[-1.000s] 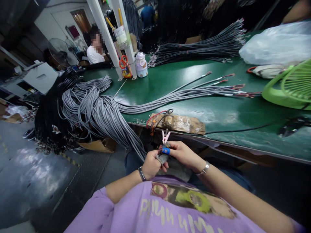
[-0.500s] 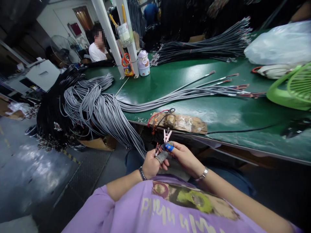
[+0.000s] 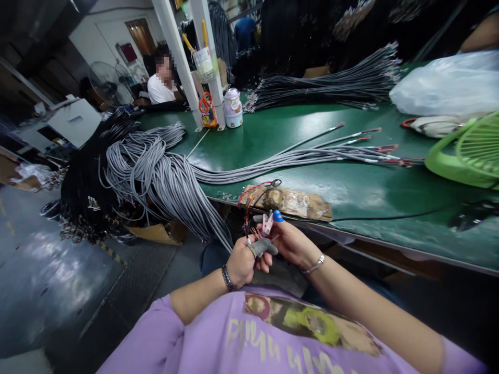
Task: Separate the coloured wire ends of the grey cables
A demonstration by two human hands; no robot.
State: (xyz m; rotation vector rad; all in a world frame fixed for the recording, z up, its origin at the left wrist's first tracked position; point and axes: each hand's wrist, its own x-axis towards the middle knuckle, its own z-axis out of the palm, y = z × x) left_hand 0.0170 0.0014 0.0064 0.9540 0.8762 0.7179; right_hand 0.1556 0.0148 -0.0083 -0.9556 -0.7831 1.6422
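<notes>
My left hand (image 3: 242, 262) is closed around the end of a grey cable (image 3: 218, 231) that runs up to the big grey cable bundle (image 3: 156, 171); a grey cot covers its thumb. Thin coloured wires (image 3: 249, 228) fan out of the cable end above the fist. My right hand (image 3: 293, 243) pinches those wire tips, with a blue cot (image 3: 277, 215) on one finger. A pink clip (image 3: 267, 223) stands between the two hands, just below the edge of the green table (image 3: 351, 187).
A taped brown block (image 3: 296, 200) with red and black leads lies on the table edge. Grey cables with stripped ends (image 3: 351, 148) stretch right. A green fan (image 3: 468, 150), a white bag (image 3: 448, 85), dark cable bundles (image 3: 331, 83), scissors (image 3: 205, 104) and a small jar (image 3: 233, 108) are farther back. Another person (image 3: 161, 83) sits at the far left.
Both hands have risen slightly toward the table edge. My right hand's blue-tipped finger has lifted above the pink clip, and the coloured wires are spread out more.
</notes>
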